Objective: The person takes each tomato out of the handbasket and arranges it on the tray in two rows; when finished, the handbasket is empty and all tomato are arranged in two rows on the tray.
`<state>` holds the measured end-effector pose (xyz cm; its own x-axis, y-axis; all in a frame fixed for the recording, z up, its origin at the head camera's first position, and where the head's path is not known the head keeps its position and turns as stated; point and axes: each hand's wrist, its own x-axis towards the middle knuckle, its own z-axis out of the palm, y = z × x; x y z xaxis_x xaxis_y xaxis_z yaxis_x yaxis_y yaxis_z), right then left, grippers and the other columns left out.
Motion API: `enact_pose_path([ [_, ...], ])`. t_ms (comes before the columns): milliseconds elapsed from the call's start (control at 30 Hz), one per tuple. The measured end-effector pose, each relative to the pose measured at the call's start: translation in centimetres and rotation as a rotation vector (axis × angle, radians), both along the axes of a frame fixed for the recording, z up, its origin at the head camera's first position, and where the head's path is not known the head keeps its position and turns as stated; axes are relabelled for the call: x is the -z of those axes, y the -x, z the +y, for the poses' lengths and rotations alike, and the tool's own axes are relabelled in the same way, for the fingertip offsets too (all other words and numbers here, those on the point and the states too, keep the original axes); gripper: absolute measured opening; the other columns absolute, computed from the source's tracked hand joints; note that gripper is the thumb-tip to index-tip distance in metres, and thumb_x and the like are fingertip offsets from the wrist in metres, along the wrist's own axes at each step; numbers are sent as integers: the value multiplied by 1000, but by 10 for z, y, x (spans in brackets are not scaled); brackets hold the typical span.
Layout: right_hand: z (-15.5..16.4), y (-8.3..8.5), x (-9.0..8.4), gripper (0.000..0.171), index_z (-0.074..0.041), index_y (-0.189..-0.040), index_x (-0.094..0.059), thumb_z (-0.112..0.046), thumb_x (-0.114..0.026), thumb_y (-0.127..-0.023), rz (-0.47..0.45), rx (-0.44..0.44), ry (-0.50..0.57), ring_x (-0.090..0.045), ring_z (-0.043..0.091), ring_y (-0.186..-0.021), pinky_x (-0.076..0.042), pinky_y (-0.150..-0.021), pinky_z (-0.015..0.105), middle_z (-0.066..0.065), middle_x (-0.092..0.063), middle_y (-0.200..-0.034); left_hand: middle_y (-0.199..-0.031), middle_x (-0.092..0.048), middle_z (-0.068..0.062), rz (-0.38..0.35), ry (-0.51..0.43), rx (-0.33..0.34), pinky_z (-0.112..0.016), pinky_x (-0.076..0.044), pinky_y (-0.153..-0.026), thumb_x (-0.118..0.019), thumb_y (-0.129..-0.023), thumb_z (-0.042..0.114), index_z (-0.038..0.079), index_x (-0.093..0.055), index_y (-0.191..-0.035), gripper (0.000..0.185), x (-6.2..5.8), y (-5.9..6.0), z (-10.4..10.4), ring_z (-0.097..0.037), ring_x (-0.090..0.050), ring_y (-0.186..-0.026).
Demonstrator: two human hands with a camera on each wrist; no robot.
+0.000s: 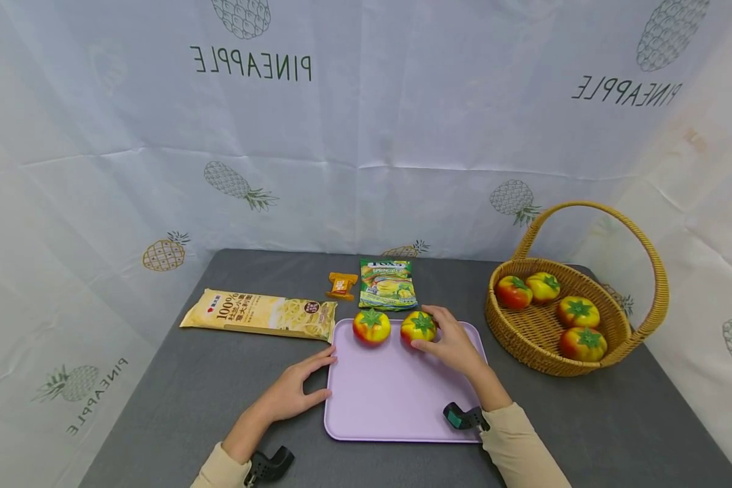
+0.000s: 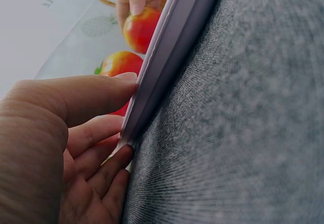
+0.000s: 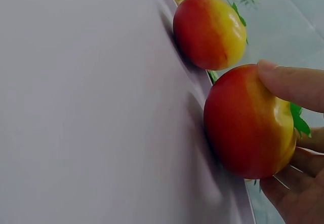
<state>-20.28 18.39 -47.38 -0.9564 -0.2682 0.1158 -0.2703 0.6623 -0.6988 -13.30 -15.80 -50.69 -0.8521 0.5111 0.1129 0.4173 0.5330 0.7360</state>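
Head view: grey table [image 1: 189, 400], pineapple-print cloth backdrop [image 1: 366, 135] behind and beside

tomatoes [image 1: 371, 326] 6 — trays [image 1: 396, 400] 1 — baskets [image 1: 527, 332] 1 — packets [image 1: 259, 314] 3

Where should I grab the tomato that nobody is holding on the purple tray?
Take the free tomato around its round sides, probably coming down from above. It sits upright, green top up. The right hand holds the other tomato close beside it, so come from the left, clear of the tray rim.
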Motion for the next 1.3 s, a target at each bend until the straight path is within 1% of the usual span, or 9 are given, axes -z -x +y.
enact_pose_path([
  [167, 0, -1, -1, 79, -4, -140, -42, -36, -77, -77, -16, 7, -5, -49, 33, -122, -42, -101, 51, 16, -43, -141, -151, -37, -1, 1, 0, 2, -50, -35, -107, -67, -87, 29, 13, -51, -137, 55, 0, 0, 0, -25, -37, -138],
  [300, 1, -2, -4, 82, -6, -141, -41, -37, -78, -76, -23, 20, -2, -49, 35, -121, -42, -101, 53, 16, -42, -143, -151, -38, -2, 15, -2, 3, -50, -36, -106, -67, -87, 28, 13, -51, -137, 55, 0, 0, 0, -26, -38, -137],
  [467, 5, -6, -8, 85, -5, -142, -39, -41, -78, -75, -3, 23, -9, -51, 37, -119, -43, -99, 54, 17, -41, -144, -151, -38, -2, 26, -2, 3, -49, -37, -106, -67, -87, 29, 13, -51, -137, 55, 1, 0, 0, -26, -38, -137],
  [567, 10, -9, -12, 86, -4, -142, -39, -41, -78, -75, 15, 22, -2, -50, 39, -120, -42, -99, 55, 17, -41, -144, -151, -38, -1, 21, 1, 4, -49, -36, -106, -67, -86, 29, 13, -51, -137, 55, 1, 1, 0, -25, -38, -137],
  [800, 23, -16, -22, 83, -5, -142, -39, -38, -77, -77, 75, 40, 7, -42, 40, -129, -38, -101, 58, 16, -42, -143, -151, -37, 0, 11, 0, 4, -49, -36, -107, -67, -87, 29, 14, -51, -137, 55, 2, 1, -1, -25, -37, -138],
  [1000, 43, -21, -30, 76, -4, -142, -39, -25, -77, -79, 136, 74, 28, -42, 42, -127, -37, -102, 58, 20, -43, -141, -152, -37, 0, 3, -6, 7, -49, -36, -107, -67, -87, 30, 14, -50, -138, 56, 1, 1, -1, -25, -36, -138],
  [1100, 56, -24, -34, 75, -2, -142, -38, -25, -76, -80, 157, 99, 31, -41, 43, -128, -36, -102, 58, 22, -41, -142, -152, -36, 0, -5, -6, 3, -49, -35, -107, -67, -87, 30, 14, -50, -138, 55, 1, 0, -1, -25, -36, -138],
  [1300, 88, -30, -36, 73, 0, -140, -40, -26, -75, -81, 252, 175, -10, -47, 43, -122, -39, -97, 57, 23, -44, -139, -152, -36, 1, -13, -4, 1, -49, -35, -107, -67, -87, 30, 15, -50, -138, 55, 1, 0, -1, -24, -36, -138],
])
